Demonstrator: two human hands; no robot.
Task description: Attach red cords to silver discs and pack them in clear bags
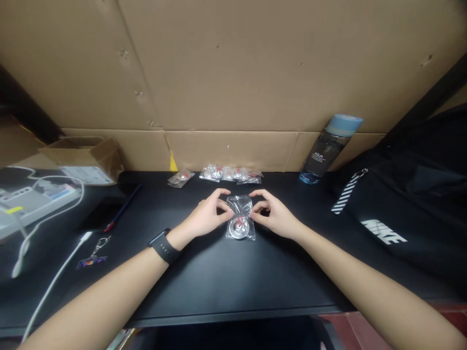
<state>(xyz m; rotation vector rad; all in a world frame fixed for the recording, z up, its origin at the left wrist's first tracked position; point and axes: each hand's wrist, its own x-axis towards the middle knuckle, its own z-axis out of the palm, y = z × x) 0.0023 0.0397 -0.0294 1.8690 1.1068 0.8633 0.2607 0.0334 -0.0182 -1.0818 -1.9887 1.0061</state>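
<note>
A clear plastic packet (240, 227) with a round silver item and a red piece inside lies on the black table (226, 282), between my hands. My left hand (211, 214) holds the packet's left edge between thumb and fingers. On the other side, my right hand (272, 214) pinches the packet's right edge. Behind them, near the cardboard wall, lie several similar packets (230, 174) in a row, and a single packet (181, 178) sits apart to their left.
A water bottle (323, 150) and a black bag (397, 204) stand at the right. Leftward are an open cardboard box (87, 160), a dark phone (107, 206), a power strip (36, 206), a white cable (54, 282) and a keychain (93, 257). A cardboard wall (226, 73) rises behind.
</note>
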